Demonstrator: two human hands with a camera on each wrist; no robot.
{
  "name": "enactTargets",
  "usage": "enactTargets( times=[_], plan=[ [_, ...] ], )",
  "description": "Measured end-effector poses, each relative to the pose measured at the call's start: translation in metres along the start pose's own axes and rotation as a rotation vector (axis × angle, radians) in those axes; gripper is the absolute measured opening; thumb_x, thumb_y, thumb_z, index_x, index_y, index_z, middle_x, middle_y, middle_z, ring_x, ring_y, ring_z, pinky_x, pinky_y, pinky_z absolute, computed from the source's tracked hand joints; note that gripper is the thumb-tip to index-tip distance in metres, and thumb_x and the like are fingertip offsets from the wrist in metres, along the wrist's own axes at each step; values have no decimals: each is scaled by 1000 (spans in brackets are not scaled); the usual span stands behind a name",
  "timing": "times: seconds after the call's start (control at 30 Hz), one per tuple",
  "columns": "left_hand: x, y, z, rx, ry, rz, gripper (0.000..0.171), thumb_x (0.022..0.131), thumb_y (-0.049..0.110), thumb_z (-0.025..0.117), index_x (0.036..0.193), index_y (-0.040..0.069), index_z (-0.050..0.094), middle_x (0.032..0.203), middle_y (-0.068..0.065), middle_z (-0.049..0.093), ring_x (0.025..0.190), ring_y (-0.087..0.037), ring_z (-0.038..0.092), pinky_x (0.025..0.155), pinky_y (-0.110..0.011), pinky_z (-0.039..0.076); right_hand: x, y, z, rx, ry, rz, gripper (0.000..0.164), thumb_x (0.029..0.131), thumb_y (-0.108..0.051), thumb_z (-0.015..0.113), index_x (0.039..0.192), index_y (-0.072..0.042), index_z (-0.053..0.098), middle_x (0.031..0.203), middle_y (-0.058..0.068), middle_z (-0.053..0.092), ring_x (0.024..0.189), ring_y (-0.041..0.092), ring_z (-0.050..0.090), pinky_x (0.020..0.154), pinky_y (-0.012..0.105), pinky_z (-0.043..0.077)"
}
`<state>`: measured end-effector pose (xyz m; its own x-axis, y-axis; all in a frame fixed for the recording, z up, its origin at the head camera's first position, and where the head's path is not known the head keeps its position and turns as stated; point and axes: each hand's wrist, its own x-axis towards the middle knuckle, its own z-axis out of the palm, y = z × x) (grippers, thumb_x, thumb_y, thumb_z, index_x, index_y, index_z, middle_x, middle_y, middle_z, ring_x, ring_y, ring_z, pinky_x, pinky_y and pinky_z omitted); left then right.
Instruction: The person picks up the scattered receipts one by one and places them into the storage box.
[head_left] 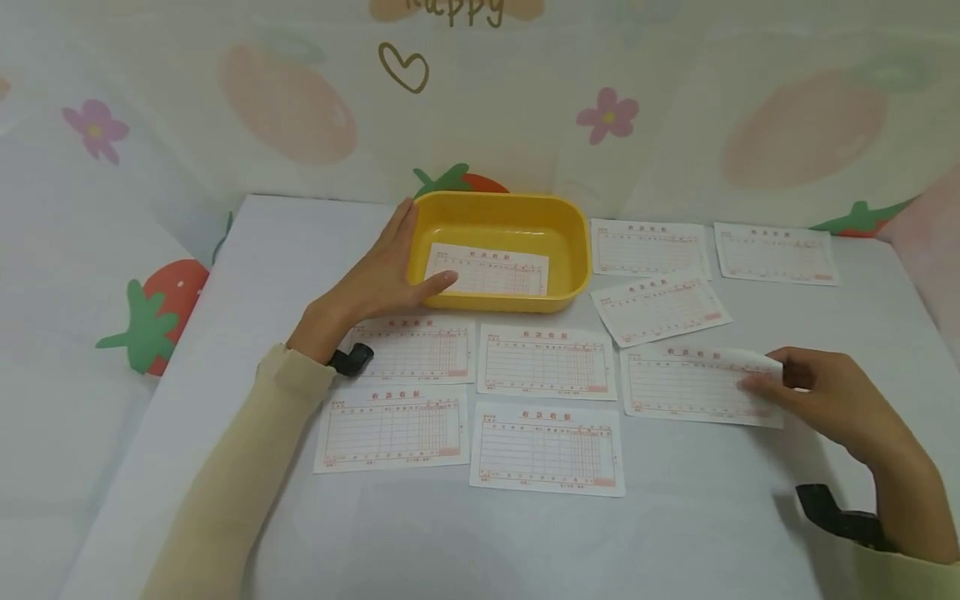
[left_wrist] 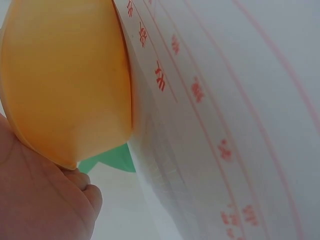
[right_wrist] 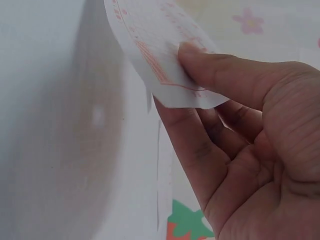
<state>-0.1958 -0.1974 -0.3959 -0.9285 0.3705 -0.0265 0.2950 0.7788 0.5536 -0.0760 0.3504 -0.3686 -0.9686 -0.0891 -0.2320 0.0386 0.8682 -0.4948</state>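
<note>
A printed slip (head_left: 693,387), white with red ruling, lies on the right half of the tabletop (head_left: 712,508), between its middle and its right edge. The right hand (head_left: 847,408) pinches the slip's right end, thumb on the printed face and fingers underneath, with no gap left in the grip; the paper bends upward there, as the right wrist view shows.

Just beyond that slip, a tilted slip (head_left: 660,310) slants across. Behind it, along the tabletop's far edge, lie a far slip (head_left: 648,250) and a corner slip (head_left: 776,254), the latter nearer the far right corner.

Left of the held slip, four more slips (head_left: 546,362) lie face up in two rows of two, below a yellow tray (head_left: 487,305). This tray stands at the tabletop's far edge and contains another slip (head_left: 498,271), flat on its floor. The left hand (head_left: 378,271) holds the tray by its left end, thumb over the rim and fingers along the outside.

Both wrists carry a black piece (head_left: 352,360) beside pale sleeves (head_left: 232,467). Behind the far edge rises a cream backdrop (head_left: 465,117) with strawberries, pink flowers and a heart outline.
</note>
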Motion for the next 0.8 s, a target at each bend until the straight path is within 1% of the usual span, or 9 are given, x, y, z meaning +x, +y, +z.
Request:
enactTargets(
  times=[0.07,0.13,0.23,0.3,0.37,0.47,0.53,0.63,0.8],
  plan=[
    [0,0,0,-1,0,-1,119,94,74,57,170,14,-13,180,-9,-12,169,-30,1,135,-57,18,0,1,-1,32,-6,0,47,95,-43,79,120,-4,73,98,0,74,79,0,57,65,19,45],
    [0,0,0,-4,0,0,119,94,73,57,170,15,-13,180,-9,-12,169,-30,1,135,-57,18,-1,3,-3,62,-14,3,48,96,-41,78,124,-2,73,97,-10,75,80,-3,60,66,17,48],
    [-1,0,0,-3,2,1,118,94,73,58,170,16,-12,180,-8,-12,169,-31,2,135,-58,18,-3,6,-6,130,-30,-11,50,99,-34,76,131,4,69,98,-23,73,83,-5,64,68,15,53],
    [0,0,0,-5,5,4,118,94,72,58,171,16,-12,180,-8,-12,169,-31,3,135,-58,19,-5,7,-8,169,-28,-25,47,100,-29,75,132,5,69,99,-28,72,84,-6,65,69,14,55],
    [0,1,0,-4,4,4,118,93,72,58,171,16,-12,180,-8,-12,169,-31,3,135,-58,18,-6,8,-9,212,-20,-35,39,100,-24,75,128,3,70,97,-28,72,82,-4,66,69,14,55],
    [0,1,0,2,0,2,118,94,73,58,171,16,-12,180,-8,-12,169,-30,2,135,-58,18,-7,10,-12,267,5,-45,21,99,-18,76,117,-6,73,93,-25,73,78,-1,66,68,13,53],
    [0,1,0,5,0,2,118,94,72,58,171,16,-11,180,-8,-12,169,-30,1,135,-57,18,-7,10,-14,314,26,-52,14,98,-13,77,111,-12,74,92,-24,74,77,0,67,68,13,54],
    [0,1,0,7,2,0,118,94,72,58,171,15,-11,180,-8,-11,169,-30,1,135,-58,18,-6,9,-16,383,51,-72,16,98,-7,75,111,-16,75,95,-24,75,78,0,69,69,13,57],
    [0,0,-1,9,-1,-4,118,94,73,57,170,15,-12,180,-8,-12,169,-30,1,135,-57,18,0,2,-20,441,98,-58,18,98,-7,74,115,-13,79,99,-24,76,83,-2,70,73,13,58]
  ],
)
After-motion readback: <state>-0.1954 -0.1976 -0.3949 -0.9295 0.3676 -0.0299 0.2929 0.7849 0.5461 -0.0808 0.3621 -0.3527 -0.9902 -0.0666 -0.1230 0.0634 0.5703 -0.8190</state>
